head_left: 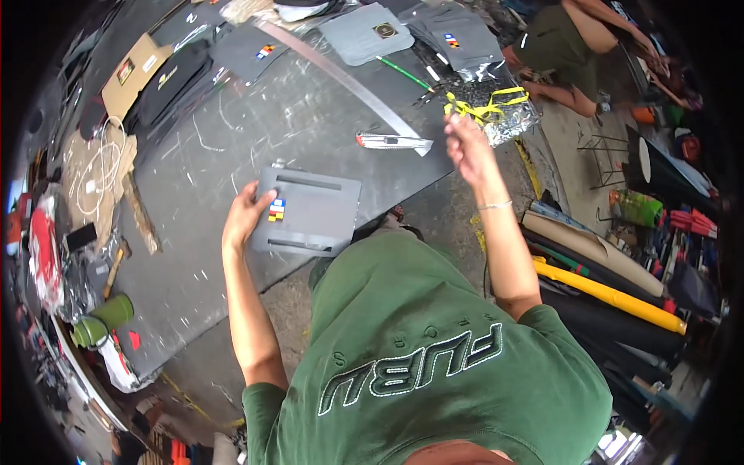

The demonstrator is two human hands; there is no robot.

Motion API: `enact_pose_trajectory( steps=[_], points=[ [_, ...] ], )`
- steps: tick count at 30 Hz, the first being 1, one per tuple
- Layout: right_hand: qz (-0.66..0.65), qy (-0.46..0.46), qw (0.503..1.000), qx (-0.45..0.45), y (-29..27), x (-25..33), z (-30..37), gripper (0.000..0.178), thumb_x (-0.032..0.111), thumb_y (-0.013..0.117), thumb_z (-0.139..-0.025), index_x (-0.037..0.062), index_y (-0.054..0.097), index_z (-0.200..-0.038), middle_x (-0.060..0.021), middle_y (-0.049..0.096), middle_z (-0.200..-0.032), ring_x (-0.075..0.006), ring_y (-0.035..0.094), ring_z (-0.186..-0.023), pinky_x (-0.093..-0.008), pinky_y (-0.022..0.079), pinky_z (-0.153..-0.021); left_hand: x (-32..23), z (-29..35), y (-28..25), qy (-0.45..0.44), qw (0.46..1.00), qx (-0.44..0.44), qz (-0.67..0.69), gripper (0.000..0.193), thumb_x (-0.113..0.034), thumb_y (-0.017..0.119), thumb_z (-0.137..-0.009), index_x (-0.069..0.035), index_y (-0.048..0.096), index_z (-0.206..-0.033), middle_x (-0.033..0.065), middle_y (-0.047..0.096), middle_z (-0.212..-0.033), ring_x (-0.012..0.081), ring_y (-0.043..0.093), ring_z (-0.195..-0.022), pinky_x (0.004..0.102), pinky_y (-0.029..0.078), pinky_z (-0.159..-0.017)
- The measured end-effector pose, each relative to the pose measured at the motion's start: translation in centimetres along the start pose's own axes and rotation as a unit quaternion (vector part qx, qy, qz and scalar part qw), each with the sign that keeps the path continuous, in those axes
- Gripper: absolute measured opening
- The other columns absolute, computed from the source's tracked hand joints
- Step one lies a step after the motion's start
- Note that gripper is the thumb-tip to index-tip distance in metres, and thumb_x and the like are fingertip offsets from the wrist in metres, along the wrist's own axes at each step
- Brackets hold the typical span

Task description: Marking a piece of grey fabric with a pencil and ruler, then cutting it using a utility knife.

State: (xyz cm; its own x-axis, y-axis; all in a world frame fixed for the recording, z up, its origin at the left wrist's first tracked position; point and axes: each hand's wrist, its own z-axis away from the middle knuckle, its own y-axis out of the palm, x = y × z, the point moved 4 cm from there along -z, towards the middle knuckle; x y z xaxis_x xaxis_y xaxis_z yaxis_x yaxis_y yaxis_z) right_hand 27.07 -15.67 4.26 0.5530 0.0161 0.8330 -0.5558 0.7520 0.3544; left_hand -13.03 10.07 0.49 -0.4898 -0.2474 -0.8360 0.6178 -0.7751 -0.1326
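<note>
My left hand (246, 217) grips the left edge of a flat grey panel (319, 213), thumb on top and the other fingers partly hidden. The panel lies near the table's front edge; it has a dark slot-like strip along the top and bottom and a small colourful patch near my thumb. My right hand (468, 147) is raised off the table's right edge, fingers pinched together. Whatever lies between those fingertips is too small to make out. Close beyond them are bright yellow loops (484, 106) on crumpled clear plastic. A box cutter (391, 142) rests left of my right hand.
A long metal ruler (341, 74) crosses the dark table (194, 256), beside a green pencil (404, 74). Grey panels (364, 35) are stacked at the back. Cardboard with white cord (105, 170) and a green cylinder (112, 311) lie left. Rolls (612, 291) and another person (562, 46) are right.
</note>
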Motion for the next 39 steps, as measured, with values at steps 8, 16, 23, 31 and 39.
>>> enact_pose_trajectory(
  steps=[8,16,23,31,39],
  points=[
    [0.044,0.004,0.999,0.0,0.8,-4.5,-0.9,0.026,0.012,0.065,-0.102,-0.0002,0.065,-0.124,-0.0022,0.066,-0.095,-0.0084,0.056,-0.066,-0.0222,0.043,-0.054,3.5,3.6,-1.0,0.001,1.0,-0.013,0.009,0.056,-0.009,0.07,-0.097,0.005,0.046,-0.145,0.0091,0.067,-0.129,0.0147,0.064,-0.115,0.0299,0.049,-0.101],
    [0.46,-0.211,0.862,0.02,2.6,4.4,-13.3,0.072,0.047,0.075,-0.092,-0.002,0.057,-0.142,-0.017,0.067,-0.131,-0.0207,0.062,-0.122,-0.0414,0.048,-0.105,-1.6,3.6,-3.1,0.031,0.998,-0.043,0.023,0.051,-0.009,0.071,-0.097,0.006,0.052,-0.142,0.0061,0.067,-0.128,0.0125,0.062,-0.114,0.0268,0.046,-0.102],
    [0.434,-0.088,0.801,0.403,15.6,-0.7,-4.0,0.077,0.035,0.082,-0.087,0.0105,0.048,-0.152,-0.0135,0.059,-0.143,-0.0229,0.064,-0.118,-0.039,0.051,-0.105,-9.4,3.1,-3.5,0.091,0.991,0.025,-0.097,0.052,-0.017,0.075,-0.095,0.004,0.056,-0.138,0.0049,0.069,-0.12,0.0115,0.063,-0.103,0.0277,0.048,-0.097],
    [0.294,0.133,0.913,0.249,10.1,-9.9,0.8,0.072,0.032,0.068,-0.101,-0.0053,0.035,-0.152,-0.0183,0.067,-0.121,-0.0211,0.072,-0.1,-0.0315,0.059,-0.085,-7.1,0.1,-2.3,0.147,0.908,-0.295,-0.258,0.038,-0.022,0.07,-0.096,-0.009,0.066,-0.132,0.0141,0.073,-0.118,0.0257,0.072,-0.105,0.0379,0.055,-0.091],
    [0.224,0.131,0.947,0.19,8.2,-10.9,1.6,0.05,0.019,0.063,-0.104,-0.0061,0.045,-0.144,-0.0187,0.07,-0.118,-0.0226,0.073,-0.099,-0.0325,0.061,-0.085,3.2,5.2,-0.9,0.033,0.896,-0.411,-0.166,0.035,-0.017,0.067,-0.098,-0.007,0.067,-0.131,0.0148,0.07,-0.125,0.025,0.07,-0.106,0.0363,0.057,-0.088]
  ],
)
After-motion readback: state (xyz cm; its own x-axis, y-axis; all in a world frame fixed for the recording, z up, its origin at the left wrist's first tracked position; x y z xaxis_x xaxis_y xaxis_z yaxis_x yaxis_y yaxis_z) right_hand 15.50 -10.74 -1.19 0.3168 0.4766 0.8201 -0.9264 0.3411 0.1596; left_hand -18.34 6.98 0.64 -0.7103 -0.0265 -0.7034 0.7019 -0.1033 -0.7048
